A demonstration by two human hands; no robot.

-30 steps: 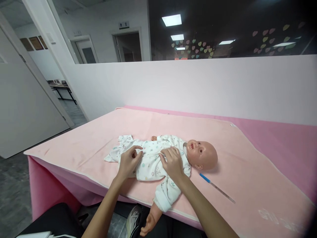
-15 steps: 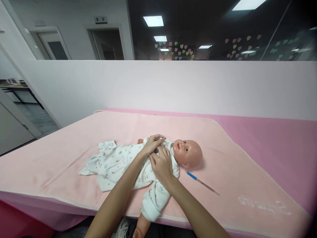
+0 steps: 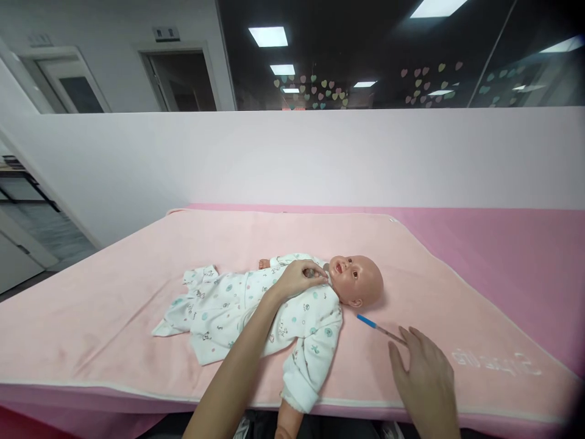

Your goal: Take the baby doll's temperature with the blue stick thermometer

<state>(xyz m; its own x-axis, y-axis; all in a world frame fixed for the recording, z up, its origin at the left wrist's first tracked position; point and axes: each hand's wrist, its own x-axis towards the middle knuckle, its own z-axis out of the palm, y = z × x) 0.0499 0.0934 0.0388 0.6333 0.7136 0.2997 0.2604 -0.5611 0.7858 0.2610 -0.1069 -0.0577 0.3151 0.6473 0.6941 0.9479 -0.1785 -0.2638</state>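
A baby doll (image 3: 356, 280) in a white printed romper (image 3: 256, 311) lies on its back on a pale pink blanket (image 3: 137, 292), head to the right. My left hand (image 3: 299, 277) pinches the romper's collar at the doll's neck. My right hand (image 3: 423, 378) hovers with fingers spread just below a thin thermometer with a blue end (image 3: 381, 330), which lies on the blanket beside the doll's head. One doll arm (image 3: 311, 366) in a white sleeve hangs over the near edge.
The blanket covers a table draped in darker pink cloth (image 3: 525, 256). A white partition wall (image 3: 292, 158) rises behind it, with dark glass above. An open doorway (image 3: 27, 231) is at the far left.
My right hand left the doll's chest and moved right and down, near the thermometer. My left hand moved from the romper's waist up to the collar and stays there. The view shifted right.
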